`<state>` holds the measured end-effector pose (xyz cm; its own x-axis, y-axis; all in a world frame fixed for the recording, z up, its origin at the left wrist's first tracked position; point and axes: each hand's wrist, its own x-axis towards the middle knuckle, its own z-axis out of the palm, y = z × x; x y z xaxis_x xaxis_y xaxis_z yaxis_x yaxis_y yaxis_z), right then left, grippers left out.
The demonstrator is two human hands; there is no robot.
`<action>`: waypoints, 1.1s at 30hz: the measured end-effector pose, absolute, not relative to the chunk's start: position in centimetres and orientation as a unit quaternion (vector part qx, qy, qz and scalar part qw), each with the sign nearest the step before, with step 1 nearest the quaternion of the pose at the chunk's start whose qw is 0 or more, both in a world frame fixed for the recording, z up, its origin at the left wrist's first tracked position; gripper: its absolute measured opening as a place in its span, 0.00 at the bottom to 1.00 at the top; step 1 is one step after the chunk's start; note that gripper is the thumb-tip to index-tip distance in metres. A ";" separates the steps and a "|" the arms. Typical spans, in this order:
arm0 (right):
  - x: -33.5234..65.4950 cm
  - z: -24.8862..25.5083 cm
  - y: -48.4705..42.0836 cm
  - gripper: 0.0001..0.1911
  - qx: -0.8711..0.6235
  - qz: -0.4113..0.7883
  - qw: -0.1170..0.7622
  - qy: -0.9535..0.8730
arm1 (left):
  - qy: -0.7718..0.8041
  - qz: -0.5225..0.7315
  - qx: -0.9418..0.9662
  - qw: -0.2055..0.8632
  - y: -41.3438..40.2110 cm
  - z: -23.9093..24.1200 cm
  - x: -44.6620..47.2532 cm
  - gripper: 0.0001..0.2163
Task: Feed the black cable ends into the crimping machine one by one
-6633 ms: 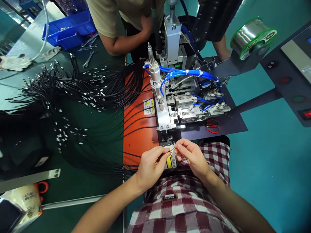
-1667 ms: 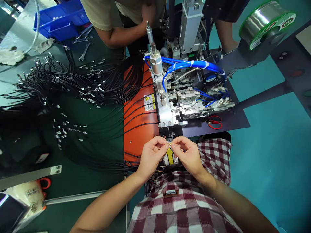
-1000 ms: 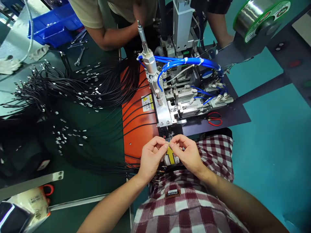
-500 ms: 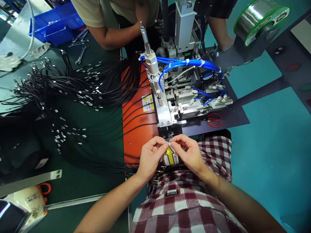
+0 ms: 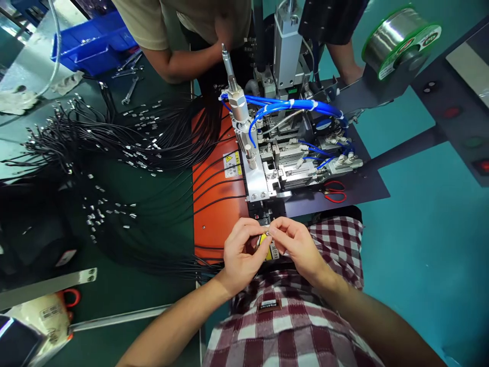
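Note:
My left hand and my right hand meet at the near end of the machine, their fingertips almost touching. Each has thumb and forefinger closed in a pinch. Between the fingertips is something tiny and pale, too small to name. Just below it, a label with a yellow arrow is partly covered by my left fingers. Beyond my fingertips is the metal machine with its orange cover. Several black cables run across that cover into the machine's edge.
Bundles of black cables with metal ends lie on the dark green table. Red-handled scissors rest right of the machine, below a solder wire spool. A blue bin and wrenches lie far left. Another person's arm is opposite.
My left thumb and forefinger have shifted, the forefinger now reaching straighter toward my right fingertips. Both hands sit slightly lower and cover more of the yellow arrow. The view has shifted slightly.

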<state>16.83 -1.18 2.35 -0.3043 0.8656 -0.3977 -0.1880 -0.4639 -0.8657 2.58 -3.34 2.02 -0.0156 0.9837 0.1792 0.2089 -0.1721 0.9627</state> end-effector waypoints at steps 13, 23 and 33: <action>17.8 2.6 -1.9 0.06 -0.404 0.190 0.355 -0.822 | 0.499 0.387 0.288 0.720 -2.0 4.0 1.8 0.11; 18.7 2.1 -2.0 0.07 -0.321 0.188 0.387 -0.844 | 0.449 0.337 0.239 0.792 -1.7 4.8 1.3 0.12; 18.1 2.1 -1.2 0.13 -0.438 0.728 0.329 -0.411 | 0.525 0.422 0.512 0.533 -2.8 3.5 2.2 0.10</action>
<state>18.09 -1.25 2.13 -0.3988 0.8402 -0.3674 -0.1193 -0.4448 -0.8877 2.15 -2.78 3.47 0.0921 0.9877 -0.1263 0.0877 0.1183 0.9891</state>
